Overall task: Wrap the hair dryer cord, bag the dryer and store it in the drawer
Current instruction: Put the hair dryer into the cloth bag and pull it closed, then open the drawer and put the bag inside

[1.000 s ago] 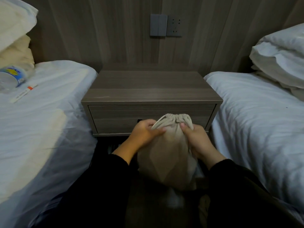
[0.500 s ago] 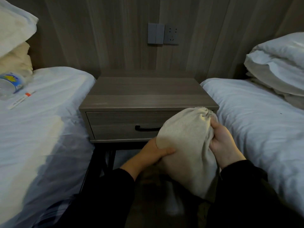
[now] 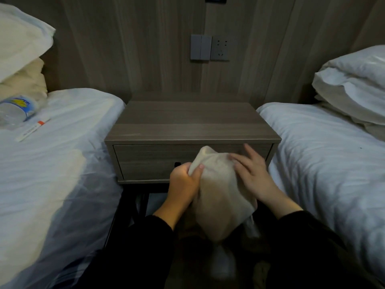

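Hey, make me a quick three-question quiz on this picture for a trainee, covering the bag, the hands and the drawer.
1. True or false: the drawer of the nightstand is open.
2. Between the left hand and the right hand, which grips the cloth bag? A) left B) right C) both
3. Fill in: the water bottle lies to the ___ of the nightstand.
Key: 1 false, it is shut. 2 A; the right hand only rests on the bag with straight fingers. 3 left.
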A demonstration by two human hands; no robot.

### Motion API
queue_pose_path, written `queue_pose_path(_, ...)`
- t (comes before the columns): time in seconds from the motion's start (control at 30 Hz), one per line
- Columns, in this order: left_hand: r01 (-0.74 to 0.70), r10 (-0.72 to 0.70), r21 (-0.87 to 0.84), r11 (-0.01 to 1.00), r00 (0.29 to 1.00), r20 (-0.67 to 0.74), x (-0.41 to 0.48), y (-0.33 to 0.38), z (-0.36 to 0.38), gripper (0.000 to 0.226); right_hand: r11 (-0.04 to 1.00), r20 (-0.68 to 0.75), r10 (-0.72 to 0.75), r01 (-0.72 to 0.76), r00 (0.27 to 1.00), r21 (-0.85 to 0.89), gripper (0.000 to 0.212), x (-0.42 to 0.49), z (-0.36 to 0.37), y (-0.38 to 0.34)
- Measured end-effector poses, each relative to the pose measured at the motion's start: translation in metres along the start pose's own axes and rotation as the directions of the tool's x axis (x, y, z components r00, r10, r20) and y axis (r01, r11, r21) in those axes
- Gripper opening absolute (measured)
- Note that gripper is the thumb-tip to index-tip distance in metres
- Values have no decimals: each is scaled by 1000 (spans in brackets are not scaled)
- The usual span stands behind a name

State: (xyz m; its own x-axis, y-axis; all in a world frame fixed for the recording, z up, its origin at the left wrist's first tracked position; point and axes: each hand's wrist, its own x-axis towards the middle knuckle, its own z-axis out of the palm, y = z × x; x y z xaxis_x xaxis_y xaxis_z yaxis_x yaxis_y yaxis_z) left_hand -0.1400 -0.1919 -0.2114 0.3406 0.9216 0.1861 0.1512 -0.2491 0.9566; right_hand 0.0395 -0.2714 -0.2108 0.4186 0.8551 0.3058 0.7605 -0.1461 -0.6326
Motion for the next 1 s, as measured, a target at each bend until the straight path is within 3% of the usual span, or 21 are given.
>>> queue_pose_path(0.03,-6,6,-7,1000,1000,5,0,2,0,27,1000,131,-16,14,991,16,46,-2,0,-8)
queue_pose_path(0.13,-2,2,-36,999,1000,-15,0,6,0,29,944,510,90,-237,856,231,58,-12,0,-22)
queue_pose_path(0.3,10,-12,-44,999,999,-37,-2,7,-2,33,927,645,75,-291,760,236,91,-9,-2,-15)
queue_pose_path(0.37,16,-18,-61,998,999,-39,-1,8,-1,35,916,686,48,-305,726,259,92,-9,-3,-12)
queue_pose_path(0.47,33,-39,-103,994,997,-61,1,7,-2,39,912,696,28,-303,718,277,57,-11,-5,-16)
queue_pose_path(0.53,36,-45,-115,993,996,-79,1,7,-2,39,913,672,38,-298,740,277,46,-11,-6,-21)
queue_pose_path(0.67,22,-31,-97,995,995,-95,7,4,-6,38,911,661,1,-273,751,310,60,-15,1,-26)
queue_pose_path(0.77,51,-60,-100,994,994,-88,12,4,-8,34,884,581,51,-307,812,353,48,-17,4,-25)
queue_pose_path(0.93,109,-89,-158,982,988,129,25,9,-13,37,741,538,148,-453,830,495,47,-19,6,-17)
queue_pose_path(1.0,161,-138,-190,969,982,128,36,13,-19,38,686,511,180,-479,841,548,48,-16,1,-12)
